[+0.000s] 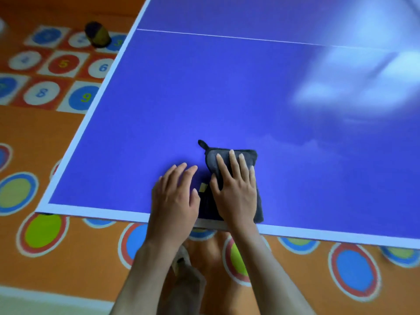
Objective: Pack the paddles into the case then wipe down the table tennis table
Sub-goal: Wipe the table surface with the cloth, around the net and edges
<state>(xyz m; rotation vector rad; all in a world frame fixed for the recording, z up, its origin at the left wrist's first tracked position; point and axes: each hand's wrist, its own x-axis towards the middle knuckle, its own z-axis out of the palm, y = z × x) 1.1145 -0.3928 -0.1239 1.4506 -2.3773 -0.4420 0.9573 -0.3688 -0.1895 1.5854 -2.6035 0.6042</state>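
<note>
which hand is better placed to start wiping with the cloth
Right. The right hand already lies flat on the dark cloth, fingers spread over it. The left hand rests mostly on the bare blue table beside it.

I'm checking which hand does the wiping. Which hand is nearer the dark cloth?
Right. The right hand lies flat on top of the dark cloth, fingers spread. The left hand rests on the table tennis table just beside the cloth's left edge.

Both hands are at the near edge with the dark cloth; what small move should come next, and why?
Probably push the cloth forward across the table. The right hand lies flat on it, the left hand beside it on the surface, and unwiped blue lies ahead.
</note>
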